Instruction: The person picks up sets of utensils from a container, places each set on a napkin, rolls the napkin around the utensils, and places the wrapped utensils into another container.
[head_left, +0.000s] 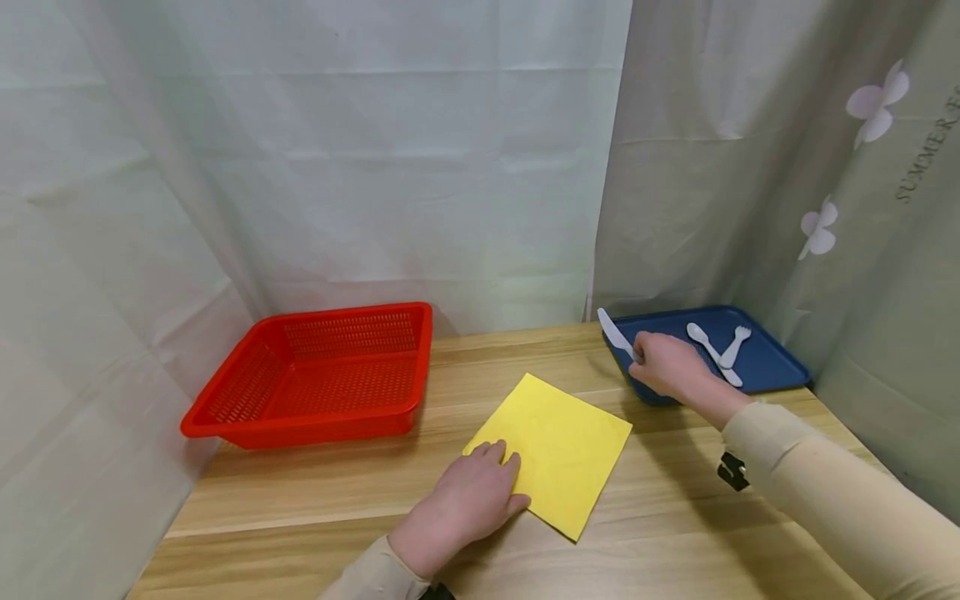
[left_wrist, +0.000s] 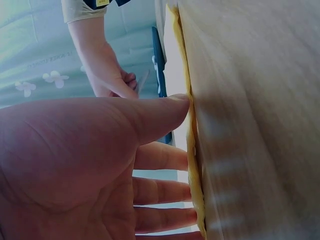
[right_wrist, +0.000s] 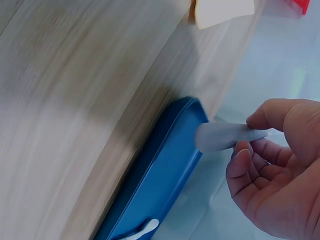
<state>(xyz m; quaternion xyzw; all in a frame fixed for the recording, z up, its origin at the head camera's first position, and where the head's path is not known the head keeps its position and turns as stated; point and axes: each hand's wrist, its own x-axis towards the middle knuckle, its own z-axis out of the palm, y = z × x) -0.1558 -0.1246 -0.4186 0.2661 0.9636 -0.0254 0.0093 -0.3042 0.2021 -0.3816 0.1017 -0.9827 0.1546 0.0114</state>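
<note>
My left hand (head_left: 468, 500) rests with extended fingers on the near-left edge of a square yellow napkin (head_left: 566, 450) lying flat on the table. In the left wrist view, the thumb and fingertips touch the napkin's edge (left_wrist: 192, 135). Over the near-left side of a blue tray (head_left: 765, 367), my right hand (head_left: 671, 367) pinches a pale plastic knife (head_left: 615, 333) between thumb and fingers. The knife's blade points up and away to the left; part of its handle is hidden in the hand. A white spoon (head_left: 699, 335) and a white fork (head_left: 738, 342) lie overlapping on the tray.
A red perforated plastic basket (head_left: 300, 429) stands at the left of the wooden table (head_left: 315, 508), holding nothing visible. Pale curtains (head_left: 390, 192) close off the back and both sides. The tray sits near the right-hand curtain.
</note>
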